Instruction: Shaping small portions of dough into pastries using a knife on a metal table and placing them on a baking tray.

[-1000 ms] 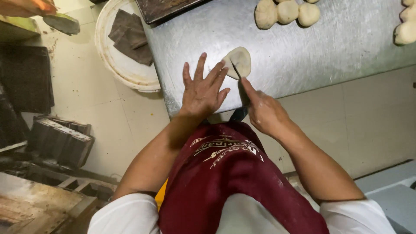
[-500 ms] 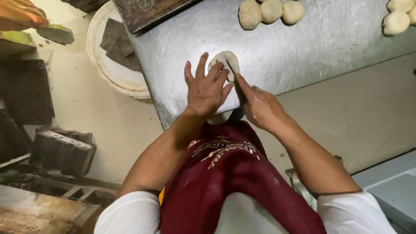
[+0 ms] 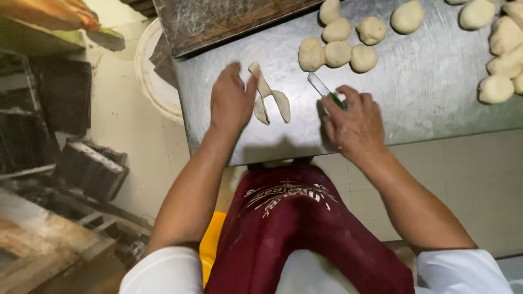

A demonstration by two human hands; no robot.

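Observation:
On the steel table [image 3: 414,103] lies a flattened piece of dough cut into narrow strips [image 3: 271,98]. My left hand [image 3: 231,100] rests flat on the table just left of the strips, its fingertips touching the nearest one. My right hand [image 3: 354,122] sits to the right of the strips and grips a small knife [image 3: 322,88] with a green handle, blade pointing up and left, apart from the dough.
Several dough balls [image 3: 340,43] lie in a cluster beyond the knife, with more [image 3: 504,60] at the table's right. A dark wooden board [image 3: 223,19] sits at the table's far left. A white tub [image 3: 155,81] and dark baking tins [image 3: 90,169] stand on the floor at left.
The flattened round of dough now lies as separate strips. My right hand has drawn the knife away to the right, and my left hand has slid off the dough to its left side.

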